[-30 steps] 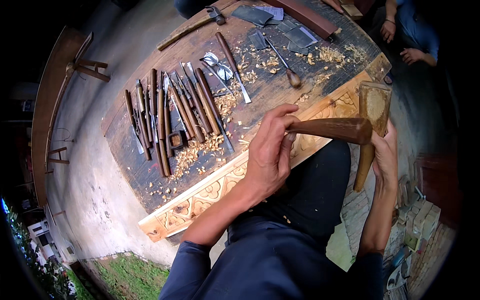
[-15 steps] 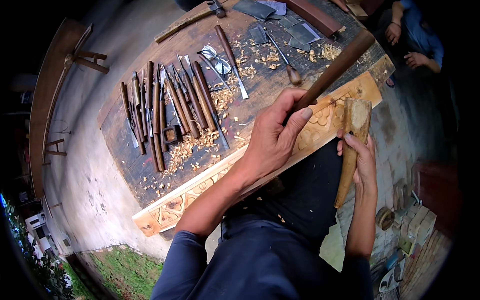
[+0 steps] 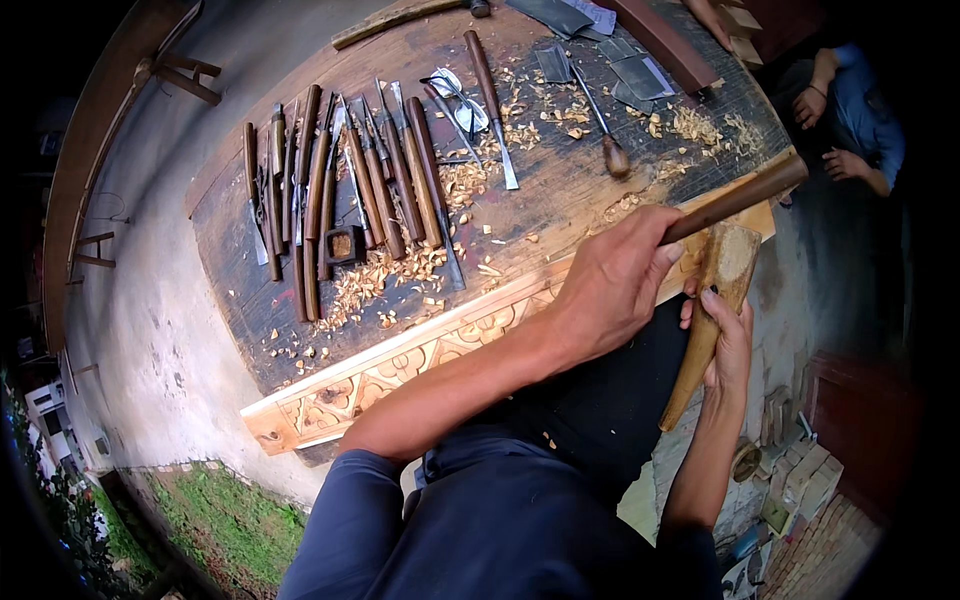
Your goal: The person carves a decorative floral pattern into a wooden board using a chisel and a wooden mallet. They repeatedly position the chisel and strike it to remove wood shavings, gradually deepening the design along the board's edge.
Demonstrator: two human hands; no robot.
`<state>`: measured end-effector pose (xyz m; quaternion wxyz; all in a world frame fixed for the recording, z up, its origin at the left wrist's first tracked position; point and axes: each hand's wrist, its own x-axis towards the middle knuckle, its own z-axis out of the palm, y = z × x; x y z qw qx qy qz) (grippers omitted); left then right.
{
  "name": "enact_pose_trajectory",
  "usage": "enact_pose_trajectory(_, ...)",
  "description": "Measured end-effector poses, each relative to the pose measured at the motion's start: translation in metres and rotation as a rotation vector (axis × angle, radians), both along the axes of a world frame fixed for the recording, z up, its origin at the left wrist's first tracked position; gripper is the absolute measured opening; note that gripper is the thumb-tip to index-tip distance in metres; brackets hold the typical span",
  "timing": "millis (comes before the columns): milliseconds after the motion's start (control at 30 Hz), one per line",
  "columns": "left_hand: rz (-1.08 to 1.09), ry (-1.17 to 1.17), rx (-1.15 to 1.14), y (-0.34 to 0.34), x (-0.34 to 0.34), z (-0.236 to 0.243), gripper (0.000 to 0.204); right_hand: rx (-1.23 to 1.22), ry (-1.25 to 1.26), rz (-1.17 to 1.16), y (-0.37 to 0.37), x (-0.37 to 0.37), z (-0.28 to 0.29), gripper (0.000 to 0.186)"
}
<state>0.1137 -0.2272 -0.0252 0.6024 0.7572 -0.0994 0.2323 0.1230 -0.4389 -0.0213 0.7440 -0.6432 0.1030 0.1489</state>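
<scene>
The dark wooden handle (image 3: 740, 202) has swung lower; it now slants across the right end of the carved board (image 3: 400, 372), which lies along the near edge of the tabletop (image 3: 555, 215); the left hand (image 3: 610, 285) is closed around this handle; the right hand (image 3: 730, 335) grips the mallet (image 3: 735, 258); so, I judge, no cut is being made.

The left grip (image 3: 615, 285) and the right grip (image 3: 728, 345) are ungloved, and the forearms (image 3: 480, 380) below them are bare as well. A dark navy left sleeve (image 3: 345, 525), well below the left grip, ends around the elbow, while the right sleeve (image 3: 690, 560), below the right grip, looks nearly black. The plain navy shirt (image 3: 500, 540) falls in soft folds below both grips, with black trousers (image 3: 600, 390) between.
</scene>
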Motion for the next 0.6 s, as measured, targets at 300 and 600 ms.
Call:
enact_pose_trajectory(300,0.184,-0.177,0.267,-0.048,-0.002,-0.012,0.034,0.067,0.019,-0.153,-0.014,-0.004,-0.015,0.045)
enact_pose_trajectory(600,0.357,-0.155,0.112,-0.041,0.012,-0.012,0.034,-0.019,-0.017,-0.078,0.001,-0.003,-0.004,0.037)
